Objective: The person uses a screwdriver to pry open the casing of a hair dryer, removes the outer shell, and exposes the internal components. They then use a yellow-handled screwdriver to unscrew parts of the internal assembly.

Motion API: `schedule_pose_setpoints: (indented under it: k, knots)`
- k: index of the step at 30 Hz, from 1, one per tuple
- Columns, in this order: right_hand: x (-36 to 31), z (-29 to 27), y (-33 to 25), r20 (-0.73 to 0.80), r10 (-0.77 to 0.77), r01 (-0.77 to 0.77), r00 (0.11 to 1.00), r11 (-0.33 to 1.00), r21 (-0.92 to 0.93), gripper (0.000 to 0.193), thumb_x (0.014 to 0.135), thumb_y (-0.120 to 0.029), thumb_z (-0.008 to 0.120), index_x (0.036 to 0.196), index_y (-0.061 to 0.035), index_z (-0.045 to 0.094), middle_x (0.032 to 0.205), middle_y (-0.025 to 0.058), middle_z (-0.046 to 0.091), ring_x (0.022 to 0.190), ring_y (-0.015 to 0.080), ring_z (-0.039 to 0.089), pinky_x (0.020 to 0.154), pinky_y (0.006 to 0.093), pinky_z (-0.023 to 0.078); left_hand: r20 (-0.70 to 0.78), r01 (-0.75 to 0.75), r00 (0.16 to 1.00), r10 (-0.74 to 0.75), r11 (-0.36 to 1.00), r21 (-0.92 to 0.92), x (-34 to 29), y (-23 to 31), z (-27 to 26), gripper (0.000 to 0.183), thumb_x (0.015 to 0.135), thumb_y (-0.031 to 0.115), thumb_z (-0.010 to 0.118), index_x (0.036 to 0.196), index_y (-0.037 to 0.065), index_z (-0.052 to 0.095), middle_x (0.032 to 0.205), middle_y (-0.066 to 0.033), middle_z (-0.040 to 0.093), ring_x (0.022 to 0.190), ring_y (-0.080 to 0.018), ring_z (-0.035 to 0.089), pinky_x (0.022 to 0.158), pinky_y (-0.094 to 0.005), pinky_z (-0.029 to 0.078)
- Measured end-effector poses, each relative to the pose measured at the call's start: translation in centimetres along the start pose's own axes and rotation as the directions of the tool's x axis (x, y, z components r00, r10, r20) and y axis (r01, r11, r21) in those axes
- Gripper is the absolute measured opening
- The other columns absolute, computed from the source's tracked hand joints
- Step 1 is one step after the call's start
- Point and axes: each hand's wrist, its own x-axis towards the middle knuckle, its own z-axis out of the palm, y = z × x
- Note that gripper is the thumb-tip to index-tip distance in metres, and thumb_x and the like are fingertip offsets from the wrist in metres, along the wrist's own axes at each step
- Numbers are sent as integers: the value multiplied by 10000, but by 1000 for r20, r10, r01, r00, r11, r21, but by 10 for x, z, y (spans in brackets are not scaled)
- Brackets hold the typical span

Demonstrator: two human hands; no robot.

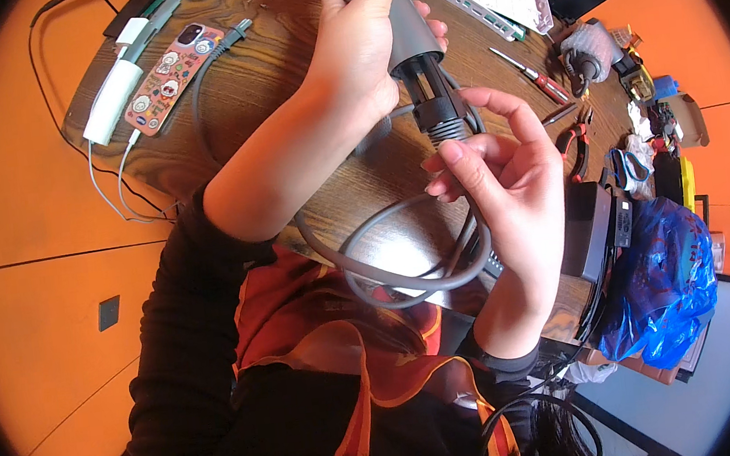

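Note:
My left hand (369,38) is wrapped around a dark grey cylindrical handle (413,32), whose upper end runs out of view. From its lower end sticks a slotted black inner sleeve (429,90), tilted slightly toward my right hand. Thumb and fingers of my right hand (513,170) close around the ribbed cord sleeve (445,130) just below that. A thick grey power cord (360,268) hangs from there in loops over the table edge and my lap. Its plug (236,34) lies by the phone at the upper left.
On the wooden table (275,26) lie a phone in a sticker-covered case (171,81) and a white power strip (111,103). To the right are a red-handled screwdriver (544,83), pliers (581,141), a bubble-wrapped item (590,52), a black box (585,229) and a blue plastic bag (664,278).

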Motion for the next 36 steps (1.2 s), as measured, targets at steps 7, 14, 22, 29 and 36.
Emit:
schedule_pose_setpoints:
  k: [7,14,22,29,36]
  knots:
    - [12,-5,18,12,52,-54,999,974,219,313,831,-20,578,1049,-21,353,685,126,607,567,140,591,535,214,477,-1,-106,994,107,982,157,21,-5,-1,337,841,174,578,1113,111,390,696,-63,486,526,-189,535,454,-313,468]
    - [17,-14,27,143,97,-158,985,842,517,244,841,-62,566,980,-45,365,712,212,598,496,182,578,468,227,470,-31,-73,996,80,979,188,16,-2,3,320,849,190,575,1102,95,402,715,-71,494,524,-190,539,457,-324,467]
    - [18,-15,30,312,69,-267,947,709,653,214,855,-122,548,990,-24,413,753,258,576,468,193,564,399,196,425,181,-301,949,257,908,291,-6,12,1,516,877,169,512,1311,41,265,1028,-85,481,901,-134,482,773,-264,428]
    - [16,-10,30,281,91,-239,956,796,556,355,833,-141,581,1062,38,376,747,274,557,471,207,560,406,218,440,181,-352,934,308,881,316,-9,13,0,576,869,143,512,1349,38,211,1039,-95,481,898,-142,496,762,-261,441]
    - [19,-12,33,305,72,-235,950,807,541,322,810,-128,602,995,15,381,755,286,571,510,228,583,466,239,473,196,-379,924,329,860,342,-12,17,0,583,856,115,502,1345,32,197,1022,-115,496,896,-154,521,757,-273,458]
